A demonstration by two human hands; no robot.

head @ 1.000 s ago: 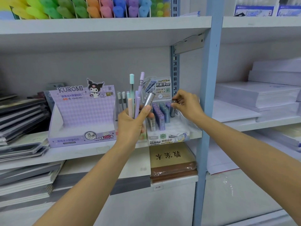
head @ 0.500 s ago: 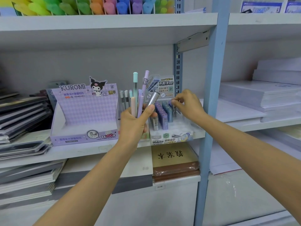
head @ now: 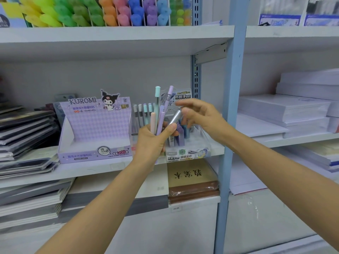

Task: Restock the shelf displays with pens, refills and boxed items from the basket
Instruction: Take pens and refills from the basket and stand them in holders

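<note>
My left hand (head: 152, 142) grips a bunch of pastel pens (head: 157, 114), pink, purple and teal, together with a silver refill tube (head: 175, 118) under the thumb. It is held in front of the clear refill display (head: 185, 156), where purple and blue refill tubes (head: 180, 135) stand upright. My right hand (head: 201, 116) hovers just right of the silver tube with its fingers loosely spread and holds nothing; its thumb is at the tube's upper end. A row of pens (head: 142, 116) stands in a holder behind my left hand. The purple Kuromi box (head: 95, 129) stands to the left.
A blue shelf post (head: 229, 107) rises just right of my right hand. Dark notebook stacks (head: 22, 129) lie at the left and white paper reams (head: 284, 110) at the right. A brown book (head: 192, 178) lies on the shelf below. Coloured markers (head: 110, 13) fill the top shelf.
My right hand left the refill tubes at the display's right side and moved left and up to the silver tube in my left hand. The left hand stayed put.
</note>
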